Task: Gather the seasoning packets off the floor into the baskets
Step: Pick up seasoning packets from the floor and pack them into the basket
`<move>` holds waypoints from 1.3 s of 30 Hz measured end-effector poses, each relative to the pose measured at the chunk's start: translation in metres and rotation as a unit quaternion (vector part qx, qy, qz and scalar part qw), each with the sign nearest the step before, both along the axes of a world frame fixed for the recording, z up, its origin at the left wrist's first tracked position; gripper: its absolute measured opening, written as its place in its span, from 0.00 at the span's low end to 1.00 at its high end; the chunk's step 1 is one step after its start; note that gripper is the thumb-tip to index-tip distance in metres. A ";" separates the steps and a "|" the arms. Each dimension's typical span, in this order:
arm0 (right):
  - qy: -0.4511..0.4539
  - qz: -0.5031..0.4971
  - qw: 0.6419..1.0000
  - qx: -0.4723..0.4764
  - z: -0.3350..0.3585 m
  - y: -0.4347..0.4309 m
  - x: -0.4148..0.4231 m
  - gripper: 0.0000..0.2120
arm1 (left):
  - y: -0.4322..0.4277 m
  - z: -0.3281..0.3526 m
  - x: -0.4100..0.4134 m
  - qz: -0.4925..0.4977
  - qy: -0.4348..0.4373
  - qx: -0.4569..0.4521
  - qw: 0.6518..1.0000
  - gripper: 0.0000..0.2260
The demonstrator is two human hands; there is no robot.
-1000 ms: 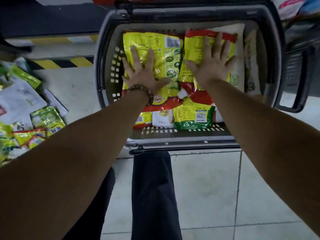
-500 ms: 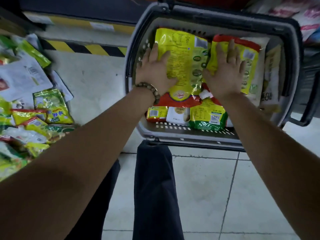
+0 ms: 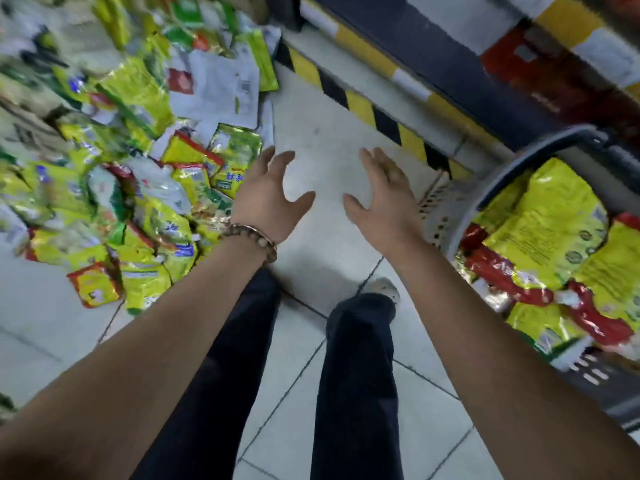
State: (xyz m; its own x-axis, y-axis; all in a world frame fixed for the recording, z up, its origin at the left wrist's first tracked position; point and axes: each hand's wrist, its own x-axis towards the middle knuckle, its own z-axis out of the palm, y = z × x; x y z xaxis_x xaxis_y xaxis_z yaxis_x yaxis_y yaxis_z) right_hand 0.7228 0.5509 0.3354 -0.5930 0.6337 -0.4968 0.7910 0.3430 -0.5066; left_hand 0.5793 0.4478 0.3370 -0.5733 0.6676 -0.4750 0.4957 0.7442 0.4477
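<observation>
Head view: both hands have come off the packets they were pressing flat in the basket [image 3: 446, 209] half a second ago and now hang over bare floor [image 3: 329, 133], between the basket on the right and the heap of loose packets [image 3: 149, 202] on the left. The left hand [image 3: 273, 199], with a bead bracelet [image 3: 252, 233] at the wrist, has its fingers spread and lightly bent and holds nothing. The right hand [image 3: 384, 199] is likewise spread and empty. Neither touches a packet, though the left one is already at the near edge of the heap.

The view has swung left with them, so the basket sits at the right side of the picture, partly cut off. The yellow and red packets inside it [image 3: 540, 230] lie in a layer that looks settled. The heap on the floor is large, many yellow, green and white packets overlapping, blurred by the motion, and runs up to the black-and-yellow striped kerb [image 3: 363, 105].

Judging from this, one load is packed down and the next pick-up is beginning, and most of the job is left. The packets look slick and floppy, so a two-handed scoop may shed some on the way across.
</observation>
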 end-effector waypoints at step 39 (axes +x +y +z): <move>0.101 0.161 0.969 0.159 -0.311 0.056 -0.378 0.14 | -0.108 -0.338 -0.235 0.383 -0.115 0.350 0.847 0.11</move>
